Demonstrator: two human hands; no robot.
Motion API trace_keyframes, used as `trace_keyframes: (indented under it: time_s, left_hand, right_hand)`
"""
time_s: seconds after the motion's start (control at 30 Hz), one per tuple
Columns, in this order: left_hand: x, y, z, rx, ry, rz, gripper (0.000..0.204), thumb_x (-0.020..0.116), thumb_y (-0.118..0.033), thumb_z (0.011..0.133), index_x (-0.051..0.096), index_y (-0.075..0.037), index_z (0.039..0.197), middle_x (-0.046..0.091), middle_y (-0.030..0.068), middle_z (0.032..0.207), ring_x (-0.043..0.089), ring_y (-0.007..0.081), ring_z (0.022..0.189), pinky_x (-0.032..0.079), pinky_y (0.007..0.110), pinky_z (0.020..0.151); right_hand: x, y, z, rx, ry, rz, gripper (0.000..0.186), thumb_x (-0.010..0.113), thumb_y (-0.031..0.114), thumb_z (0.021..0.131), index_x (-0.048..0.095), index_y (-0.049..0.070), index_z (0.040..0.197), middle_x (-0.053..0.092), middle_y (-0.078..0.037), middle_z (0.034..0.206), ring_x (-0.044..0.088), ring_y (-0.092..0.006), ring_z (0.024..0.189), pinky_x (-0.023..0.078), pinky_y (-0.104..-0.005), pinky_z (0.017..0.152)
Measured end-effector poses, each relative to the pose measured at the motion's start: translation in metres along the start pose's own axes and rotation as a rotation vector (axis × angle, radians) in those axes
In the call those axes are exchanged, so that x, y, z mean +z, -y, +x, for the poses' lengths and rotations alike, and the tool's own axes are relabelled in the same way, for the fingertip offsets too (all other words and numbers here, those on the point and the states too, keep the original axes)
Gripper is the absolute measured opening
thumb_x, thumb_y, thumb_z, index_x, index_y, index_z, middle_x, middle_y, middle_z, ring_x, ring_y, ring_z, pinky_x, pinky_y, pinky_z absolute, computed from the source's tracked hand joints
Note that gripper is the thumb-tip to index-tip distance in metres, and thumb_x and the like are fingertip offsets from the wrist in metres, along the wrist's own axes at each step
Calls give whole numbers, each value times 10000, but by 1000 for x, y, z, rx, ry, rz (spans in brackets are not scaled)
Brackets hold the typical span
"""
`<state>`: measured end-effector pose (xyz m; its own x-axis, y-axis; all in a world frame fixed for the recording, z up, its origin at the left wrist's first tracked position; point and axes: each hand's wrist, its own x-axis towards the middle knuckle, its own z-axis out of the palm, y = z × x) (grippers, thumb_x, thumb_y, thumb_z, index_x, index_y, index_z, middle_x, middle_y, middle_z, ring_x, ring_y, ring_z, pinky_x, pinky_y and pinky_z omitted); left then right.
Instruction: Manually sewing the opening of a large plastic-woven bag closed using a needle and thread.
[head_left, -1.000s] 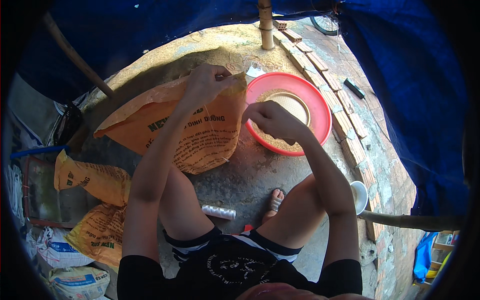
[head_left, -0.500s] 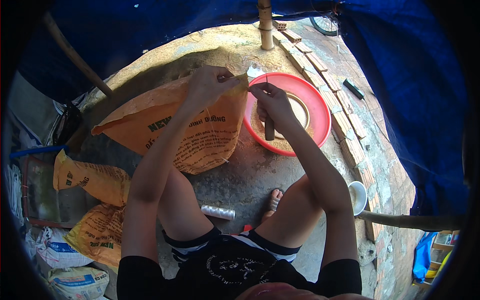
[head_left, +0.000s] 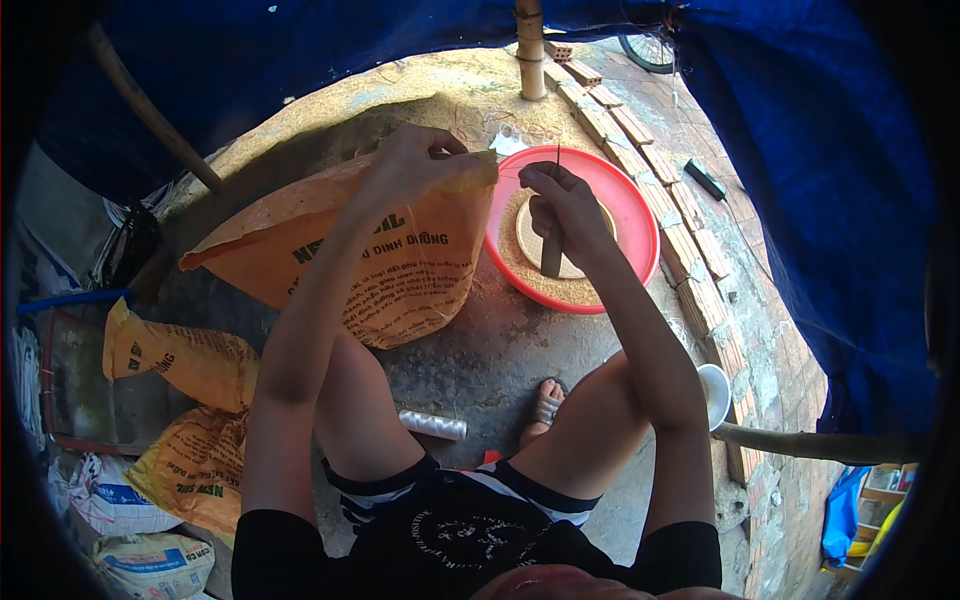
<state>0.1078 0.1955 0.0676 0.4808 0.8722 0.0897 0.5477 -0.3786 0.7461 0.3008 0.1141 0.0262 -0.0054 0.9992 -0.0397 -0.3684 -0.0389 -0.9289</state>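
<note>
My left hand pinches the upper right corner of a large orange woven sack, which is filled out and stands in front of me. My right hand, just right of that corner, is closed around a tool with a thin pointed upper end and a broad, flat, dark lower end. A fine thread seems to run from the sack's corner to my right fingertips. Beneath the right hand lies a red round tray with tan grains and a round, pale-rimmed container in it.
A spool of white twine lies between my feet. Smaller orange sacks and white bags sit at the left. Rows of bricks edge the right side. A bamboo post and blue tarp stand around.
My right hand has moved right, away from the sack's corner, with the tool in it. The left hand keeps its pinch on the corner.
</note>
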Motion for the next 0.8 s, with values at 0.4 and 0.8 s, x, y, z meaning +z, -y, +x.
trace_keyframes:
  time_s: [0.4,0.8]
  left_hand:
    - [-41,-24,9,131,-49,248,236,559,-217,816,645,-9,887,639,102,811,563,148,645,452,301,607]
    - [25,-38,83,71,237,70,219,502,-199,855,552,-6,946,631,110,774,609,170,696,467,282,592]
  right_hand:
    - [5,-4,20,-292,-148,-305,143,539,143,836,497,25,906,581,-66,762,419,-58,406,347,-206,344]
    - [-12,-19,35,-629,-436,-580,136,585,140,810,540,28,871,565,-77,670,474,-111,481,385,-273,478]
